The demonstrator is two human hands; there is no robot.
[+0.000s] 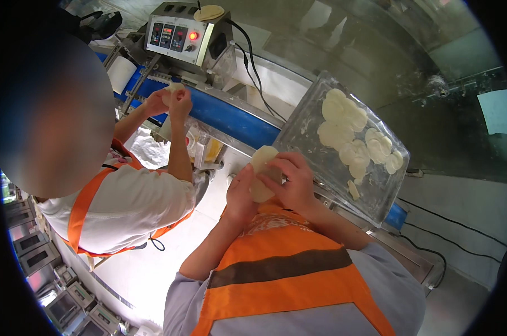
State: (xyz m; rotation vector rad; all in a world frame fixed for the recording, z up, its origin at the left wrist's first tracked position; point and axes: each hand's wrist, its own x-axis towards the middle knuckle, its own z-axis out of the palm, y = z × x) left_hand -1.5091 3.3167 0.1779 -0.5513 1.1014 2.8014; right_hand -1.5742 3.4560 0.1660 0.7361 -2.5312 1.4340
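Dough piece (262, 173) sits, apparently pinched, between left hand (239, 196) and right hand (292, 182).

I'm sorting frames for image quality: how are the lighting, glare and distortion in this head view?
Head view: strong fisheye bend, black corners around the rim; floor at lower left blown out white; hands and dough piece evenly lit and fairly sharp; clear tray shows soft sheen; machine's control panel readable but small; dark glass at right holds reflections.

We cannot see the middle of the dough piece (262, 171), covered by our right hand (292, 182), and the co-worker's face at left is blurred.
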